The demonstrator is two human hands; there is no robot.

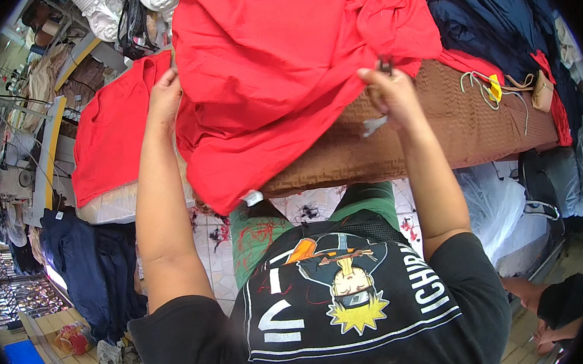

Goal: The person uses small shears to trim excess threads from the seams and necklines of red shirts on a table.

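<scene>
A large red garment (267,66) lies bunched over the table in front of me, its lower corner with a small white label (252,198) hanging over the near edge. My left hand (165,99) is closed, pinching the garment's left edge between thumb and fingers. Beside the garment's right edge, my right hand (396,96) is closed around a small dark tool (385,65), whose kind I cannot make out. A pale grey scrap or tip (374,126) shows just under that hand, blurred. Whether the right hand also touches the red cloth, I cannot tell.
Brown patterned cloth (474,124) covers the table. Another red garment (117,128) lies at left; dark blue fabric (485,12) is heaped at far right, near cords and a yellow item (495,89). Dark blue clothing (92,276) hangs at lower left. Another person (566,303) sits at lower right.
</scene>
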